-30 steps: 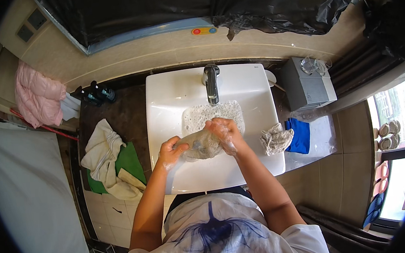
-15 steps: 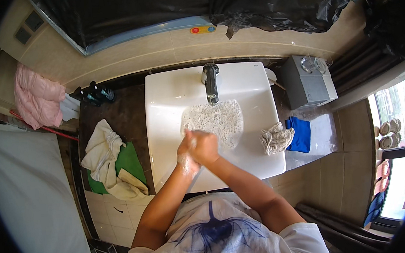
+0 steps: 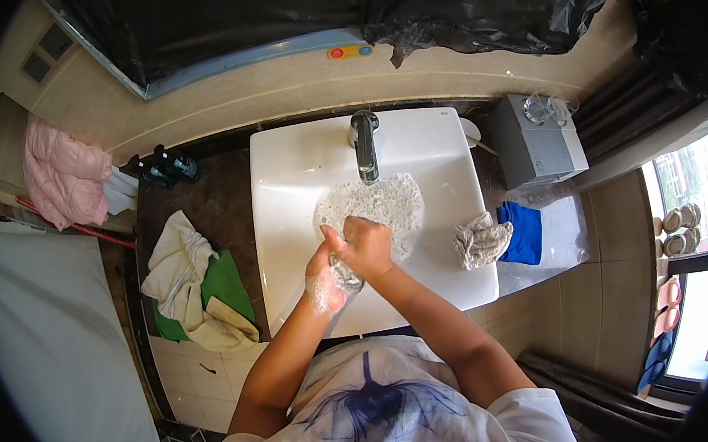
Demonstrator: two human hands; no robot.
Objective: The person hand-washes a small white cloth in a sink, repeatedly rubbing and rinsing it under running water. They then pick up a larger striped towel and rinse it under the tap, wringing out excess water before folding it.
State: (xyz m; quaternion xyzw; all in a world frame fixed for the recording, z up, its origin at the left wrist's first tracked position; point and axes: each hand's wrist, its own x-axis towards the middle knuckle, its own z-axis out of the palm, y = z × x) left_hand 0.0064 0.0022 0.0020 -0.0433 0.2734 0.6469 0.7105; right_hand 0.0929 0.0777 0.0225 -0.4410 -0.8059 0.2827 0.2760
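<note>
Over the near part of a white washbasin (image 3: 282, 164), my two hands are pressed together. My left hand (image 3: 322, 276) has suds on its wrist and its thumb up, and it is closed round a small wet greyish cloth (image 3: 347, 275). Fingers curled into a fist, my right hand (image 3: 367, 247) grips the same cloth from above. Most of the cloth is hidden, so its exact kind cannot be made out. Beyond my hands lies foamy water (image 3: 382, 199) in the bowl, under a chrome tap (image 3: 366, 148).
A crumpled greyish knit cloth (image 3: 482, 239) lies on the basin's right rim, beside a folded blue cloth (image 3: 521, 232). To the left are a cream cloth (image 3: 176, 262), a green cloth (image 3: 230, 291) and dark pump bottles (image 3: 174, 163). A grey box (image 3: 528, 143) stands back right.
My hands have shifted against each other; my left thumb now sticks up and more of the greyish cloth shows below my right fist. The view has moved slightly.
</note>
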